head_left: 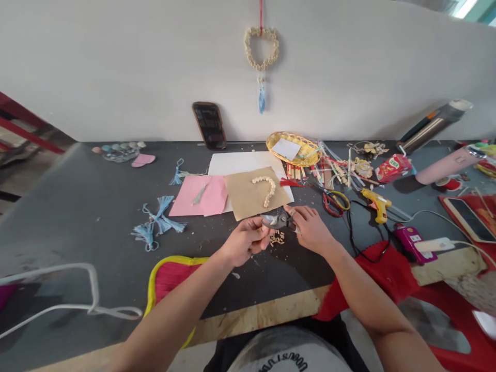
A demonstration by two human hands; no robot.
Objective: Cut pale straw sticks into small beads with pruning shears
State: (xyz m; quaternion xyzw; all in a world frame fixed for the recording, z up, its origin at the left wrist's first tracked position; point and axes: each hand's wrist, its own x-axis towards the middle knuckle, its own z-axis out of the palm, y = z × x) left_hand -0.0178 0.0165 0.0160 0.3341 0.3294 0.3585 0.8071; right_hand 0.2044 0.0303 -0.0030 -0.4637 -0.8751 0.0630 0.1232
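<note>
My right hand (311, 227) is wrapped round the handles of dark-jawed cutters (282, 221), which look like pruning shears. The jaws point left to my left hand (250, 238). Its fingers are pinched at the jaw tips, and what they hold is too small to make out. Below the cutters, a scatter of short tan pieces (277, 238) lies on the dark table. Just beyond my hands, a curved row of cream pieces (268, 191) rests on brown paper (244, 192), beside a pink sheet (186, 199).
Blue tassels (160, 219) lie to the left. A wicker basket (310, 159), scissors (336, 201) and a yellow glue gun (377, 204) with its cable are on the right. A phone (210, 125) leans against the wall, near a hanging heart-shaped wreath (248, 47).
</note>
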